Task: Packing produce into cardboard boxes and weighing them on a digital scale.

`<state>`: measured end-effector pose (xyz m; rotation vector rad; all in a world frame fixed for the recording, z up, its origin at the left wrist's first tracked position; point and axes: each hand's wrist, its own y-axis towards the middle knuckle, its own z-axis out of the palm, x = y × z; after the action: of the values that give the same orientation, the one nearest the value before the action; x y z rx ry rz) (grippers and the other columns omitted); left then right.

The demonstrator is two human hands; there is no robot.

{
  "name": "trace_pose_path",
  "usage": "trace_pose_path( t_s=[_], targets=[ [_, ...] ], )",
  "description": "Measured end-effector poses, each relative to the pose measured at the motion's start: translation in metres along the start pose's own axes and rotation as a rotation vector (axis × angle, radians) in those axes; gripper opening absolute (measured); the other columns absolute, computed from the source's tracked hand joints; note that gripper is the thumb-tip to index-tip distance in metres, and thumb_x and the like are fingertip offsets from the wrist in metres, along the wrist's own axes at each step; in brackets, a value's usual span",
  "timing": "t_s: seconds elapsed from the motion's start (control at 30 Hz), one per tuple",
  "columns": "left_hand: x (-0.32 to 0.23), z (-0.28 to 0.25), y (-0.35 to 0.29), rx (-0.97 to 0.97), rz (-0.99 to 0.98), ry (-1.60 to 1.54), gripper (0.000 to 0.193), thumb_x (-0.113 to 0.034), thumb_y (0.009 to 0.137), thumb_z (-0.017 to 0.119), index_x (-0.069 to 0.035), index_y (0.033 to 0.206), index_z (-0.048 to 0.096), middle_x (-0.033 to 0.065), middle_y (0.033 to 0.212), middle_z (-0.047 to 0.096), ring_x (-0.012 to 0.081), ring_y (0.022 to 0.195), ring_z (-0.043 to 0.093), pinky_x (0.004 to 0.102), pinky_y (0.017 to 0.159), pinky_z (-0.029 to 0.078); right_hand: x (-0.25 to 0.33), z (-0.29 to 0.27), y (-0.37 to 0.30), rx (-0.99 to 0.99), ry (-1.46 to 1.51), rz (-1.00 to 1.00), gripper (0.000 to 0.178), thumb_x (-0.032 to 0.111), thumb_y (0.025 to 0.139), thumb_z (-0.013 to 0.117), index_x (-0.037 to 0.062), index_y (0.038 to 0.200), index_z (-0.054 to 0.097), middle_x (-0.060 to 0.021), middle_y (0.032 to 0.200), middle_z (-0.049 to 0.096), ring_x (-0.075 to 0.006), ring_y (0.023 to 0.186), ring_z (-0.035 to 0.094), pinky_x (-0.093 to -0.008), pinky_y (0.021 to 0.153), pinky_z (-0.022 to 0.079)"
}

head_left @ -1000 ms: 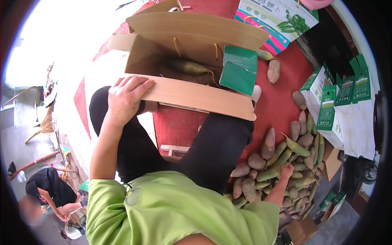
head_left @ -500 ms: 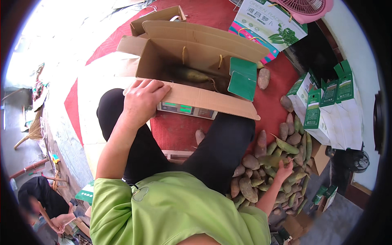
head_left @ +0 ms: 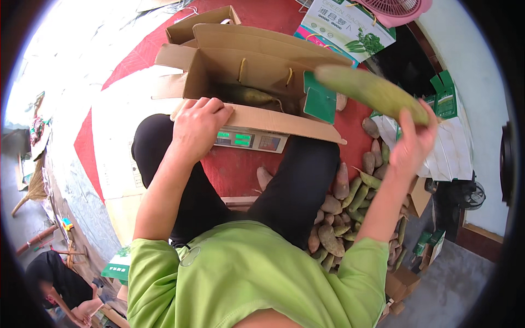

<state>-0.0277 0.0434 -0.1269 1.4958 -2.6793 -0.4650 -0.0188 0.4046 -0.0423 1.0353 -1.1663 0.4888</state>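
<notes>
Pale wall (head_left: 476,115) right, brown skirting (head_left: 481,243) at foot; grey floor (head_left: 448,290); red mat (head_left: 228,174) centre; glare upper left.

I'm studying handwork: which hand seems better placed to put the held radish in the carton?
Probably the right hand: it holds the green radish aloft near the carton, while the left hand rests on the front flap.

We see a yellowish-green radish (head_left: 372,94), a brown carton (head_left: 279,123) with yellow cords (head_left: 241,71), and red matting (head_left: 232,176). Our shirt (head_left: 273,276) is lime green, our trousers (head_left: 298,180) black.

Right hand (head_left: 411,141) holds 1 green radish (head_left: 369,92) aloft.
</notes>
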Motion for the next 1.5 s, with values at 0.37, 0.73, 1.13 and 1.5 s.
trace_pose_path(
  t_s=[0.37,0.73,1.13,1.5],
  targets=[
    [-0.002,-0.002,0.010,0.081,-0.019,0.005,0.029,-0.007,0.079,0.053,-0.016,0.102,0.068,0.0022,0.100,0.064,0.0232,0.097,0.061,0.0349,0.085,0.048,-0.068,0.008,-0.027,0.208,-0.129,0.246,0.026,0.010,0.083,0.070,0.0015,0.105,0.062,-0.0009,0.090,0.062,-0.0074,0.080,0.056,-0.0219,0.070,0.046],
    [-0.007,0.006,0.007,0.090,-0.031,-0.037,0.035,-0.002,0.083,0.054,-0.017,0.112,0.066,0.0017,0.108,0.063,0.0235,0.097,0.061,0.0351,0.085,0.047,-0.138,-0.240,-0.251,-0.078,-0.811,0.795,0.018,0.014,0.080,0.070,0.0011,0.092,0.066,-0.0078,0.080,0.067,-0.0159,0.075,0.063,-0.0309,0.069,0.050],
    [-0.001,0.013,0.005,0.054,0.066,-0.007,0.035,0.004,0.081,0.058,-0.013,0.111,0.068,0.0040,0.101,0.066,0.0224,0.093,0.063,0.0345,0.085,0.049,-0.152,-0.237,-0.483,0.063,-0.621,1.431,0.013,0.012,0.076,0.070,0.0037,0.086,0.067,-0.0039,0.066,0.064,-0.0142,0.055,0.063,-0.0287,0.050,0.050],
    [0.007,0.019,0.001,0.049,0.043,-0.062,0.036,0.007,0.082,0.058,-0.012,0.112,0.067,0.0060,0.102,0.065,0.0237,0.095,0.064,0.0353,0.080,0.052,-0.069,-0.320,-0.445,0.424,-1.478,0.933,0.038,0.002,0.074,0.061,0.0131,0.110,0.062,-0.0103,0.116,0.059,-0.0279,0.110,0.055,-0.0362,0.086,0.047]
  ],
)
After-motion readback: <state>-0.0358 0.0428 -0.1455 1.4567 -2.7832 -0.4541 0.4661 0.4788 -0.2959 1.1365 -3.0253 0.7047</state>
